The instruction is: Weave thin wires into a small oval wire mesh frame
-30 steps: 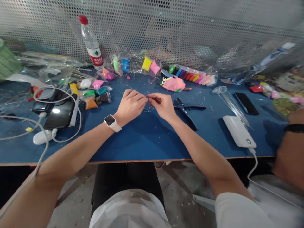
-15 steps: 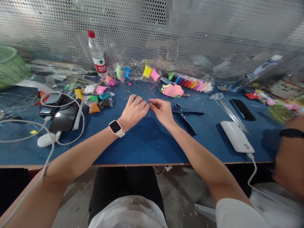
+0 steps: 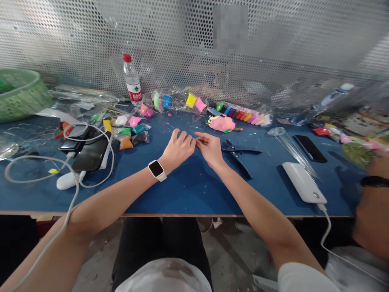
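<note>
My left hand [image 3: 178,150], with a white smartwatch [image 3: 156,168] on its wrist, is closed with the fingertips bent inward. My right hand [image 3: 210,149] meets it fingertip to fingertip, thumb and forefinger pinched together. Whatever the two hands pinch is too small to make out. Just right of my right hand lie dark-handled pliers [image 3: 240,152] on the blue table [image 3: 188,194]. Behind them rests a pink clay figure [image 3: 221,123] with a yellow head and bits of green.
Bagged clay pieces [image 3: 125,142] and a water bottle [image 3: 132,81] stand at the back left, near a green basket [image 3: 24,97]. Cabled phones [image 3: 91,156] lie left. On the right are a white power bank [image 3: 304,182], a black phone [image 3: 310,148] and another person's arm [image 3: 375,202].
The view has shifted slightly, so the table's contents sit a little lower in it. Both hands stay together, fingertips meeting, with only small finger movement.
</note>
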The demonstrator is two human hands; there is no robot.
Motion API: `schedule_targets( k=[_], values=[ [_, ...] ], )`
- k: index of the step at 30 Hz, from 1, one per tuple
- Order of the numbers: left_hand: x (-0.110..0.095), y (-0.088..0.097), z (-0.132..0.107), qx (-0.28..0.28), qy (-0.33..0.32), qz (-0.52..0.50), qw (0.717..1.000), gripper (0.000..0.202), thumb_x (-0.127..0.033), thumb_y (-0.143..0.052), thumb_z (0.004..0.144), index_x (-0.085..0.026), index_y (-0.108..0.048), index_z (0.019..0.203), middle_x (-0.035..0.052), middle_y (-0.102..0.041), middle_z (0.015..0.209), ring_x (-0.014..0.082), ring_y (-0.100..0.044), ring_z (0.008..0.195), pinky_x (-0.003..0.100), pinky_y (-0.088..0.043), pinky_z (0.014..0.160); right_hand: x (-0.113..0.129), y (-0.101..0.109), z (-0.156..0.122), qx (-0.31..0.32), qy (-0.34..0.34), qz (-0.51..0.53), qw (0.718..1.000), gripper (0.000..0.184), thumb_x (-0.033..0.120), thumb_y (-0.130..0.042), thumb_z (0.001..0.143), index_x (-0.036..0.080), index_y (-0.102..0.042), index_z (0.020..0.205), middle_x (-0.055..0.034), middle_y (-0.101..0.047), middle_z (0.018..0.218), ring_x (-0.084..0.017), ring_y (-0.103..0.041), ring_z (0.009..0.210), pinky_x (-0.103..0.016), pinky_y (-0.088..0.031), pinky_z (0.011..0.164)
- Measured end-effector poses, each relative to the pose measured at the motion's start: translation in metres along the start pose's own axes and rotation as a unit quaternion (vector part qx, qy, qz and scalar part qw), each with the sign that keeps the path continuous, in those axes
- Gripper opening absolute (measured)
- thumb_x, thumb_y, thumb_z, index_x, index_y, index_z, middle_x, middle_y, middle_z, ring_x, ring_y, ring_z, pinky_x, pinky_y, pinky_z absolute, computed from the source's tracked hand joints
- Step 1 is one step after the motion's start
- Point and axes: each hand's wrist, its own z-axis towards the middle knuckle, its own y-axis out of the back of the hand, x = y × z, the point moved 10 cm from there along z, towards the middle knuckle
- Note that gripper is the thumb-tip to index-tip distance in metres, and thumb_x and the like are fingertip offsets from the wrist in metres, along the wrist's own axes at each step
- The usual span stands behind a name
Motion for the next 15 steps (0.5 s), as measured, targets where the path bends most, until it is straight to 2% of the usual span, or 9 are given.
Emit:
schedule_targets(
  k=[6, 12, 15],
  values=[
    [0.005, -0.006, 0.0, 0.037, 0.018, -0.026, 0.999, 0.039, -0.002, -0.044, 0.113, -0.008, -0.083, 0.114, 0.0177, -0.083, 0.108, 0.0367, -0.075, 0.112, 0.055, -0.055, 0.109, 0.011, -0.001, 0.0, 0.006, 0.08, -0.063, 0.995, 0.045, 0.039, -0.08, 0.091, 0.014, -0.088, 0.128, -0.0082, -0.086, 0.087, -0.022, -0.075, 0.072, -0.039, -0.065, 0.073],
    [0.029, -0.03, -0.006, 0.109, 0.127, -0.137, 0.976, 0.029, -0.01, -0.051, 0.116, -0.015, -0.08, 0.116, 0.0145, -0.084, 0.113, 0.0345, -0.073, 0.114, 0.05, -0.049, 0.102, 0.018, -0.008, -0.005, 0.017, 0.117, -0.132, 0.984, 0.04, 0.034, -0.075, 0.099, 0.017, -0.089, 0.132, -0.0098, -0.089, 0.095, -0.025, -0.081, 0.078, -0.042, -0.07, 0.078],
    [0.036, -0.035, -0.008, 0.137, 0.153, -0.167, 0.964, 0.026, -0.017, -0.052, 0.119, -0.017, -0.078, 0.117, 0.0123, -0.085, 0.114, 0.0334, -0.073, 0.114, 0.048, -0.046, 0.098, 0.022, -0.011, -0.007, 0.022, 0.132, -0.148, 0.98, 0.039, 0.028, -0.072, 0.099, 0.018, -0.089, 0.132, -0.0103, -0.09, 0.101, -0.026, -0.084, 0.083, -0.044, -0.072, 0.084]
  ],
)
